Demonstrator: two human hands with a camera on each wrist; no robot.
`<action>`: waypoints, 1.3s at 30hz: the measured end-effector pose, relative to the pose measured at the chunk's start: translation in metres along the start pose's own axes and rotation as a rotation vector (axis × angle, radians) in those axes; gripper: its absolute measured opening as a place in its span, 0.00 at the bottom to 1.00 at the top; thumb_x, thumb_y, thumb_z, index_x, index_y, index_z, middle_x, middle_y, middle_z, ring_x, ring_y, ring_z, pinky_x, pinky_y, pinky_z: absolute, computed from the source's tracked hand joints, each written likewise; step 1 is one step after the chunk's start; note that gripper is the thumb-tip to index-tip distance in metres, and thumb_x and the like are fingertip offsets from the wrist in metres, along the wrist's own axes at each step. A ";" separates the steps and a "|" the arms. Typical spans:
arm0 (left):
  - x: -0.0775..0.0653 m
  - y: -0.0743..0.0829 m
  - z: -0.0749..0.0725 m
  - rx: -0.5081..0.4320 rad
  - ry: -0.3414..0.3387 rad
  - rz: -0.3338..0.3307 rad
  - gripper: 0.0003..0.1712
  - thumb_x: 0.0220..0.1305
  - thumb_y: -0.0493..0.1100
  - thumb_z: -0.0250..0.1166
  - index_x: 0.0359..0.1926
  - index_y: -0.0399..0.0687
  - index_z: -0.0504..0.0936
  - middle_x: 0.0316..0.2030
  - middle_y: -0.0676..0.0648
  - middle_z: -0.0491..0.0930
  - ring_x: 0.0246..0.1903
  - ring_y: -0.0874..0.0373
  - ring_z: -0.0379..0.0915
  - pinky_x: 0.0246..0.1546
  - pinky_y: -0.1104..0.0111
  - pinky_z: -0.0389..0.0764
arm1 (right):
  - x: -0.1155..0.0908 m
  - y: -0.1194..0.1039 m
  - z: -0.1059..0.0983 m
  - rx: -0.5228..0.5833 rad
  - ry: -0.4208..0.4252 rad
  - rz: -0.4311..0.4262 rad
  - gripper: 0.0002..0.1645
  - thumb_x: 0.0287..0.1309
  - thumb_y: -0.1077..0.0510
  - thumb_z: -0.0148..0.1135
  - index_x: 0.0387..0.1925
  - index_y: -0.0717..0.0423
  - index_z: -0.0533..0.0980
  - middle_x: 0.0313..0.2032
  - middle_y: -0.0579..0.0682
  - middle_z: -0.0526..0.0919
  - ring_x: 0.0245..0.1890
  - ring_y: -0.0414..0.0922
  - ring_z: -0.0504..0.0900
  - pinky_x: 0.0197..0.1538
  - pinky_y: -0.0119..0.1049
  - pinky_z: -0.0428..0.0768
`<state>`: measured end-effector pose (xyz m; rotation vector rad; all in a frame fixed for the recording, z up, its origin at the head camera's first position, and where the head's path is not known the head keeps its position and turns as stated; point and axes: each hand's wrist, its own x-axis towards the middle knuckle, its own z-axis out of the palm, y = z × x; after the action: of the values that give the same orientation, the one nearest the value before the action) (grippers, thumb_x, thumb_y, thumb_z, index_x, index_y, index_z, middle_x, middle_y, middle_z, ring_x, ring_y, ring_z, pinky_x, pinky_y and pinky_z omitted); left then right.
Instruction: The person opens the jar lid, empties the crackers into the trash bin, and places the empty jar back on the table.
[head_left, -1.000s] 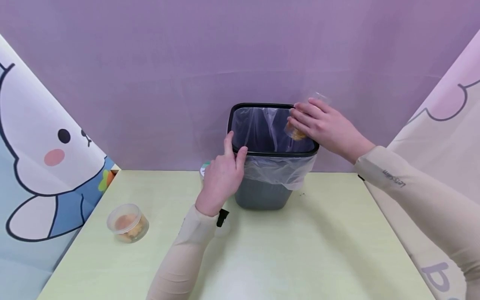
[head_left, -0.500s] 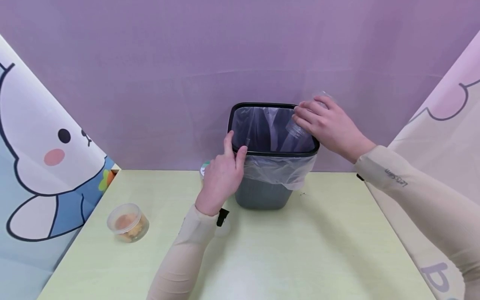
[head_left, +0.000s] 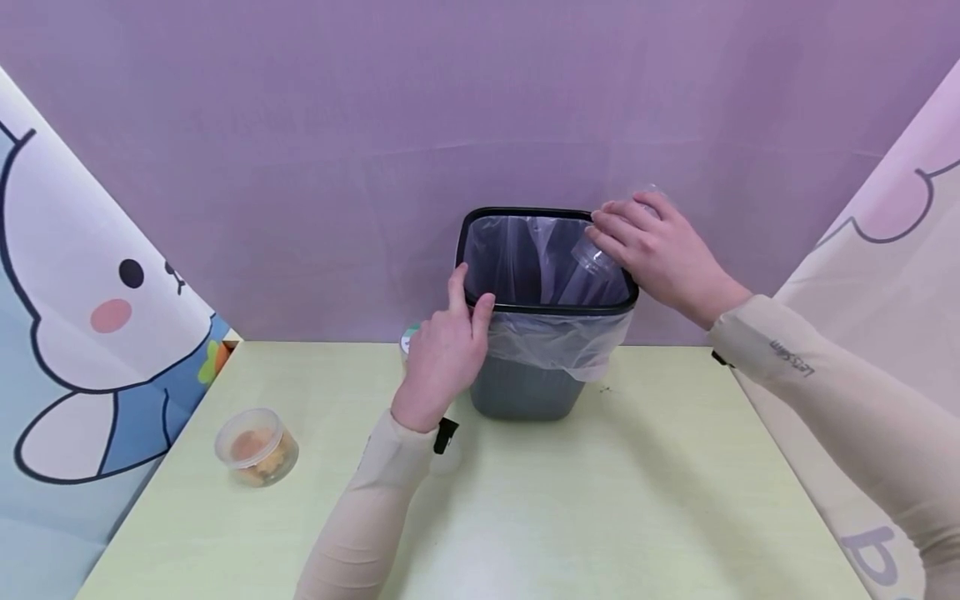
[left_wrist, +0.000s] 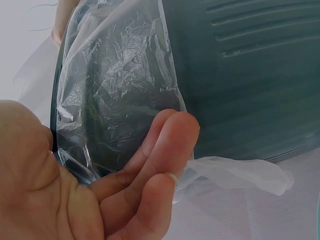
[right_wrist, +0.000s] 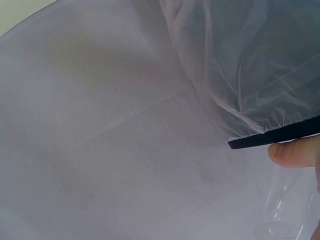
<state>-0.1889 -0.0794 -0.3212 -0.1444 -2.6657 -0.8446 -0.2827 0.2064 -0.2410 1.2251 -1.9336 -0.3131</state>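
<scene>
A dark trash bin (head_left: 525,392) with a black rim stands at the back of the table, a clear plastic liner (head_left: 551,337) folded over its edge. My left hand (head_left: 446,354) grips its front-left corner, thumb and index finger at the rim. In the left wrist view its other fingers (left_wrist: 172,137) bend against the liner outside. My right hand (head_left: 667,254) holds a clear plastic container (head_left: 597,257), tilted mouth-down over the bin's right side; no food shows in its visible part. In the right wrist view the right thumb (right_wrist: 295,152) is by the black rim.
A clear tub (head_left: 258,450) with orange-brown pieces inside stands on the table's left. Partly hidden behind my left hand is an object with a green-and-white top (head_left: 408,340). A purple backdrop (head_left: 337,208) rises behind the bin.
One second ago orange pieces showed at the container's mouth; now it looks clear there. My right hand has shifted slightly right, while the left hand has stayed in place.
</scene>
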 end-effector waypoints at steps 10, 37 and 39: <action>0.000 0.000 0.000 -0.001 0.007 0.002 0.47 0.71 0.73 0.24 0.78 0.49 0.46 0.11 0.46 0.67 0.09 0.51 0.64 0.09 0.62 0.66 | -0.003 -0.001 0.001 0.020 0.043 0.102 0.24 0.61 0.76 0.48 0.55 0.62 0.78 0.54 0.59 0.81 0.55 0.58 0.76 0.60 0.57 0.68; 0.001 -0.001 0.000 -0.005 0.009 0.009 0.47 0.71 0.74 0.24 0.78 0.49 0.46 0.11 0.47 0.67 0.08 0.51 0.64 0.09 0.62 0.65 | -0.020 -0.003 0.009 0.056 0.184 0.424 0.29 0.44 0.67 0.68 0.54 0.63 0.78 0.52 0.59 0.82 0.51 0.61 0.76 0.49 0.59 0.71; 0.001 0.000 0.000 -0.006 0.014 0.011 0.44 0.74 0.71 0.28 0.78 0.49 0.46 0.11 0.46 0.66 0.08 0.51 0.64 0.09 0.61 0.65 | -0.023 -0.004 0.009 0.059 0.174 0.463 0.31 0.43 0.66 0.70 0.54 0.63 0.78 0.52 0.60 0.82 0.50 0.61 0.76 0.48 0.59 0.71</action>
<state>-0.1893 -0.0800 -0.3209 -0.1543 -2.6475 -0.8468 -0.2824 0.2219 -0.2602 0.7762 -2.0132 0.0892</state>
